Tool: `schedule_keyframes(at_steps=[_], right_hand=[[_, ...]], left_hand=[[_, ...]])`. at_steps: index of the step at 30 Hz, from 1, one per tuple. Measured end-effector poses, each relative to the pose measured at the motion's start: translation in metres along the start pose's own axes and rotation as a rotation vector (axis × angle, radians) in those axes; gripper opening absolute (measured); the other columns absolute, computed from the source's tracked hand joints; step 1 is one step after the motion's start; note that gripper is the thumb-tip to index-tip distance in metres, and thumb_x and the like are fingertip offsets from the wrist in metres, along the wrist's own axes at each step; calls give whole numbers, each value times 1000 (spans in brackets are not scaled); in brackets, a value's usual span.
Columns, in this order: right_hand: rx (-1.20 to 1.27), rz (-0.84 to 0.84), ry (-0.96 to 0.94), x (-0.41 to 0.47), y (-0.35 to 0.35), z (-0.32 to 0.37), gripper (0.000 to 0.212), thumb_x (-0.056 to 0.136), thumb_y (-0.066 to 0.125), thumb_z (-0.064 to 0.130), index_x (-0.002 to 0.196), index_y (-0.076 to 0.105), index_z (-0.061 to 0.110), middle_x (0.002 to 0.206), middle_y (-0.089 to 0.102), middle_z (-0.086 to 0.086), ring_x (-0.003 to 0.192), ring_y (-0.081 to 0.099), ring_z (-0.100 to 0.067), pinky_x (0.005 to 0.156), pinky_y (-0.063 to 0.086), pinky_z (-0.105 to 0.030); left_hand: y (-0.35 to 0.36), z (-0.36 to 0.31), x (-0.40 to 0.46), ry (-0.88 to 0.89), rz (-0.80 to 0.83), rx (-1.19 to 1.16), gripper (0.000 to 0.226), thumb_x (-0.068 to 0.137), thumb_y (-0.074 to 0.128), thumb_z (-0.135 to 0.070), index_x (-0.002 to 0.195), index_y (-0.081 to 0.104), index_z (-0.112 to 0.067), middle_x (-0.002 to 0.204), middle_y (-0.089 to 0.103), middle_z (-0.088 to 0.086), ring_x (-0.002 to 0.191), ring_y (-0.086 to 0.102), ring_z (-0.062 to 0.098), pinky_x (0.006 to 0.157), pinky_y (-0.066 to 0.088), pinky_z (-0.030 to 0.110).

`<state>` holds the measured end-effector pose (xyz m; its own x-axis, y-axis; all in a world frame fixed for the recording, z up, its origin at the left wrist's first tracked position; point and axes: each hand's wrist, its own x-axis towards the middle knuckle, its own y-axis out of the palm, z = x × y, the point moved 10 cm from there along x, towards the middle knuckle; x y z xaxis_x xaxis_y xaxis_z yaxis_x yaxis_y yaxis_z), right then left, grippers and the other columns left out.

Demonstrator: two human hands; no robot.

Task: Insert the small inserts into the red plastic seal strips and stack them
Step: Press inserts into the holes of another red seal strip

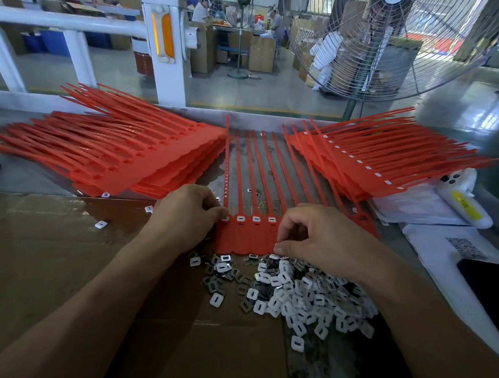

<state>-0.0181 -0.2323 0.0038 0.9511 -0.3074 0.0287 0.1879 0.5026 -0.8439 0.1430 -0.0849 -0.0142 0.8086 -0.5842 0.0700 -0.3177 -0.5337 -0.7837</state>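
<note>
A red sheet of joined seal strips (246, 241) lies in front of me, tails pointing away. Several of its sockets hold white inserts (256, 219). My left hand (186, 213) rests on the sheet's left edge, with thumb and fingertips pinching at the leftmost socket and its insert (225, 218). My right hand (317, 236) hovers with curled fingers over the sheet's right part, its fingertips down at the near edge by the pile; what it pinches is hidden. A heap of loose white and metal inserts (294, 297) lies just below the sheet.
A stack of red strips with empty sockets (119, 158) lies at the left, a stack with inserts fitted (365, 159) at the right. Cardboard (43, 257) covers the near table. White packets (463, 203), papers and a dark phone (496, 288) sit right. A big fan (393, 36) stands behind.
</note>
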Motion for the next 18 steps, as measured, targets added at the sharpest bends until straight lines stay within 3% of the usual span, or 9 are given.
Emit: schedule_keyframes(at_steps=[4,7,12,18], right_hand=[[123,-77,-46,-2,-8,8,16,88,80,27,79,67,30,78,70,17,67,65,-1,57,48,-16],[223,-153,-60,-2,-13,11,17,91,78,22,81,67,29,76,71,13,64,65,-1,60,50,-13],[290,-234,-53,-2,-19,5,14,94,74,19,93,72,33,84,73,16,77,68,1,68,48,-8],[360,-316,15,-1,-24,-8,14,93,76,24,94,77,38,91,72,26,87,67,7,73,49,-20]], left_hand=[[0,0,0,-5,3,-9,19,87,75,-46,78,71,-30,82,68,-13,77,63,5,66,47,28],[-1,0,0,-2,0,-9,19,87,75,-46,78,71,-30,82,68,-13,77,63,6,70,50,31],[-1,1,-1,0,0,-6,19,87,75,-46,78,71,-30,82,68,-13,78,63,7,74,52,33],[-1,1,-1,-3,1,-14,19,87,75,-46,78,71,-30,81,68,-13,77,63,6,68,49,30]])
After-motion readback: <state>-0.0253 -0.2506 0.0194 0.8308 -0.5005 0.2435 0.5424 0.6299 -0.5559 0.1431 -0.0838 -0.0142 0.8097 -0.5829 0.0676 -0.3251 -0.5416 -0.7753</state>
